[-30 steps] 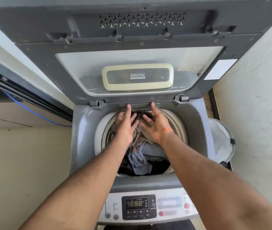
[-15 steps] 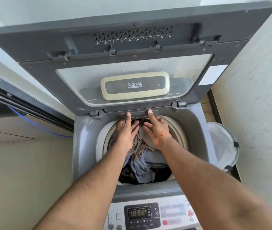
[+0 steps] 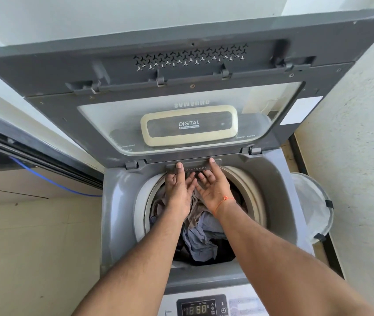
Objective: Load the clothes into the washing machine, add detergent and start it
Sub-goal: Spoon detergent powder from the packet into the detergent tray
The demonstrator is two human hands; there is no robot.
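A grey top-loading washing machine (image 3: 122, 215) stands with its lid (image 3: 181, 87) raised. Its drum holds a heap of clothes (image 3: 200, 238) in beige, blue and dark cloth. At the back rim sits the grey detergent drawer (image 3: 195, 168), labelled "detergent". My left hand (image 3: 179, 190) reaches over the clothes, its straight middle finger touching the drawer's front at the left. My right hand (image 3: 213, 188), with an orange thread at the wrist, has its thumb on the drawer's right end and its other fingers spread below. Neither hand grips anything.
The control panel (image 3: 200, 307) with a lit digital display lies at the near edge. A white mesh laundry basket (image 3: 311, 206) stands to the right against a rough wall (image 3: 352, 156). A sliding door frame and a blue cable (image 3: 44, 179) run along the left.
Both hands have stretched a little farther toward the drawer, thumb and finger now resting on its front. My head has tilted up, so the panel has slid toward the bottom edge.
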